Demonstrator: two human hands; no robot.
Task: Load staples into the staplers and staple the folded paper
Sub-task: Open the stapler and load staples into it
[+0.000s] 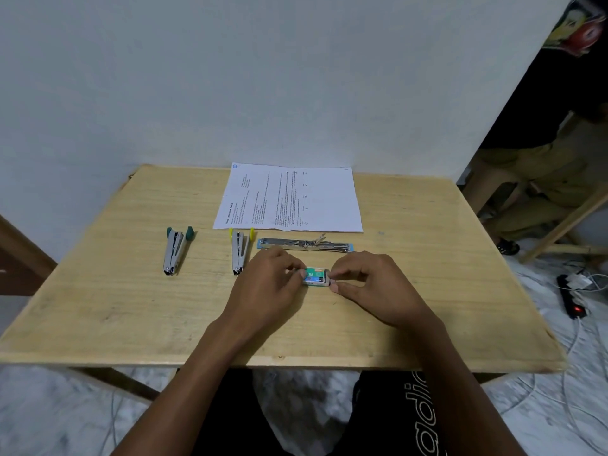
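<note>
One staple box (pixel 315 276): small, teal, printed | left hand (pixel 267 286), right hand (pixel 373 284) pinch its ends

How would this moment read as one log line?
left hand, right hand: pinching staple box | green stapler, yellow stapler: idle | paper: flat

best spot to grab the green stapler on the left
Probably pinch the green stapler across its narrow metal body near mid-length, coming down from above: it lies flat, pointing toward the person, with bare table on both long sides.

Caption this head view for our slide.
Left hand and right hand pinch a staple box; staplers and printed paper lie beyond.
</note>
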